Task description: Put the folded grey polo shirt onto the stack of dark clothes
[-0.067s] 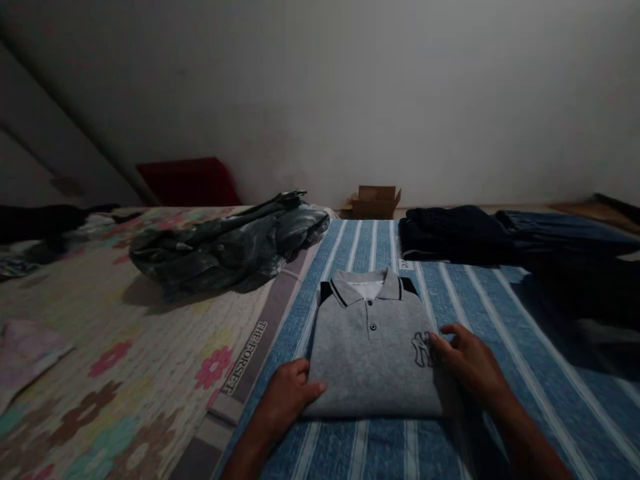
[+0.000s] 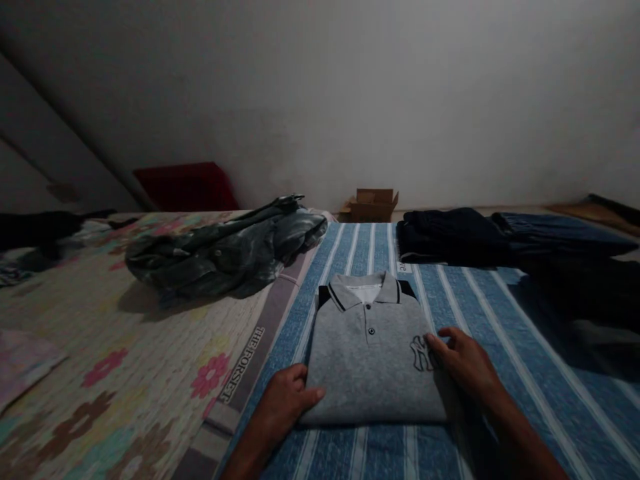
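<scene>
A grey polo shirt (image 2: 370, 373) lies folded into a neat rectangle, with its striped collar at the far end, dark buttons down the placket and a black outlined logo on the right of the chest. My left hand (image 2: 289, 400) grips its lower left edge, thumb on top and the other fingers curled at the side, partly hidden. At the right edge, beside the logo, my right hand (image 2: 463, 363) has its thumb on the cloth and its fingers bent around the side. Under the shirt is a blue bedspread (image 2: 340, 260) with white stripes.
To the left, a crumpled dark grey-green garment (image 2: 225, 257) lies on a floral bedspread (image 2: 175, 360). Folded dark trousers (image 2: 450, 233) and folded jeans (image 2: 560, 233) are at the far right. A cardboard box (image 2: 373, 205) and a red object (image 2: 185, 187) stand by the wall.
The scene has shifted slightly in the picture, mostly downward. Both hands keep their places at the shirt's sides, and the shirt looks the same.
</scene>
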The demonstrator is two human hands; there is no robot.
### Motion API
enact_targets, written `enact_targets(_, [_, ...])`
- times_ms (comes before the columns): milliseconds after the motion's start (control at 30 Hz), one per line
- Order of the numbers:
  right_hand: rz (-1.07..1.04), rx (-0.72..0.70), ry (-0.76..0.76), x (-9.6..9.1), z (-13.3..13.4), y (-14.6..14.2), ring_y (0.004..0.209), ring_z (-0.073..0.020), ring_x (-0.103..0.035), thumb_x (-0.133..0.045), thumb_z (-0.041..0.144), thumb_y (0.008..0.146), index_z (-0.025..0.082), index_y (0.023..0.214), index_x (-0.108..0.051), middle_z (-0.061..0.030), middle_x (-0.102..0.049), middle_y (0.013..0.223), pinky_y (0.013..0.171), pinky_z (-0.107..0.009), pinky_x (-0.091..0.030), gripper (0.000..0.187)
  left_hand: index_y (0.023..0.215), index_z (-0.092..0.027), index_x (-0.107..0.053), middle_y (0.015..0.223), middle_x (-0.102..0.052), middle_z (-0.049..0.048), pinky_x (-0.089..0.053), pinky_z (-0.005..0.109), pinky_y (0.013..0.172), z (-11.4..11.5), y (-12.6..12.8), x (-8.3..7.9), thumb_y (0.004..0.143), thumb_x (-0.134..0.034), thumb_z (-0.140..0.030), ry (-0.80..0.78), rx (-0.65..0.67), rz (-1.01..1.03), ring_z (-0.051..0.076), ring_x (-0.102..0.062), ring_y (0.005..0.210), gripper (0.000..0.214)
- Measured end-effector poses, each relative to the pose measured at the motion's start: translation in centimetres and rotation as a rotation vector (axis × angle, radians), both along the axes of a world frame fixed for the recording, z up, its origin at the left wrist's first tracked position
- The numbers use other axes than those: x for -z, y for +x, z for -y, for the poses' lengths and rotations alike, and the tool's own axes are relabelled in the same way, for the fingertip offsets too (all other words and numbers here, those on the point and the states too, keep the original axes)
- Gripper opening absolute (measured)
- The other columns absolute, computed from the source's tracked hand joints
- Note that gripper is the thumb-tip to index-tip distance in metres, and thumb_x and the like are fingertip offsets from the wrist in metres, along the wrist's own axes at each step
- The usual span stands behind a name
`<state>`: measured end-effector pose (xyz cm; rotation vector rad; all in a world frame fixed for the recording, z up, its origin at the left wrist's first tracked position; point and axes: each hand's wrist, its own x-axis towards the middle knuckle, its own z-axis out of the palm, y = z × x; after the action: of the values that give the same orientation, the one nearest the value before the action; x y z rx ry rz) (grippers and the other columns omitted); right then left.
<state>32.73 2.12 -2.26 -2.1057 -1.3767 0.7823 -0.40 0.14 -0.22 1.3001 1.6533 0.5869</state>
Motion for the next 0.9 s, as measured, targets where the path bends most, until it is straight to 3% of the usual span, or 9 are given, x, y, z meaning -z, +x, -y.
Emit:
enact_targets(100, [-0.039,-0.013,-0.034,1.0,-0.7,0.2,0.08,-0.025,-0.064,-0.05,0.058,0.077,0.013,0.103,-0.062,-0.0123,-0.068,0.087,0.067,-0.032,-0.045,0.054,0.076,-0.017,-0.058,0.049,-0.045,-0.0082,-0.031,0.023,0.047,-0.4,-0.3,-0.6,0.051,-0.073,-0.04,0.047,-0.06,-0.039,0.013,-0.047,0.048,0.037])
enact_targets(200, [-0.118,-0.033,-0.054,0.8,-1.4,0.0,0.083,-0.0244,-0.064,-0.055,0.055,0.074,0.014,0.09,-0.065,-0.012,-0.069,0.089,0.068,-0.03,-0.044,0.045,0.091,-0.015,-0.059,0.063,-0.062,-0.0003,-0.043,0.028,0.055,-1.4,-0.2,-1.9,0.051,-0.076,-0.044,0.066,-0.165,-0.039,0.021,-0.061,0.061,0.053])
enact_targets(367, [-0.264,-0.06,-0.128,0.3,-2.5,-0.7,0.066,-0.0198,-0.062,-0.057,0.048,0.076,0.014,0.068,-0.061,-0.0089,-0.067,0.07,0.053,-0.026,-0.039,0.034,0.091,-0.013,-0.06,0.086,-0.071,0.0114,-0.051,0.033,0.064,-4.2,1.1,-3.2,0.049,-0.081,-0.04,-0.026,-0.266,0.109,0.028,-0.067,0.079,0.054])
enact_targets(600, [-0.313,-0.069,-0.136,0.6,-3.0,-1.3,0.05,-0.0147,-0.053,-0.056,0.04,0.075,0.017,0.058,-0.055,-0.0028,-0.057,0.055,0.044,-0.025,-0.03,0.028,0.077,-0.009,-0.066,0.075,-0.072,0.0115,-0.052,0.033,0.063,-7.2,2.6,-2.1,0.05,-0.08,-0.041,-0.133,-0.15,0.339,0.026,-0.069,0.07,0.044])
enact_targets(700, [-0.293,-0.068,-0.075,1.0,-3.1,-1.4,0.053,-0.0142,-0.052,-0.057,0.04,0.073,0.019,0.056,-0.054,-0.0004,-0.055,0.054,0.046,-0.024,-0.028,0.027,0.077,-0.01,-0.067,0.074,-0.072,0.0114,-0.054,0.035,0.066,-7.4,2.6,-1.8,0.049,-0.081,-0.036,-0.169,-0.158,0.415,0.027,-0.069,0.069,0.042])
enact_targets(900, [-0.259,-0.01,0.02,1.2,-3.5,-2.0,0.056,-0.0154,-0.052,-0.06,0.039,0.068,0.021,0.049,-0.049,-0.0002,-0.053,0.053,0.048,-0.025,-0.026,0.029,0.081,-0.013,-0.065,0.072,-0.072,0.0094,-0.055,0.037,0.066,-7.4,2.8,-1.8,0.058,-0.077,-0.026,-0.084,-0.215,0.434,0.027,-0.07,0.068,0.029])
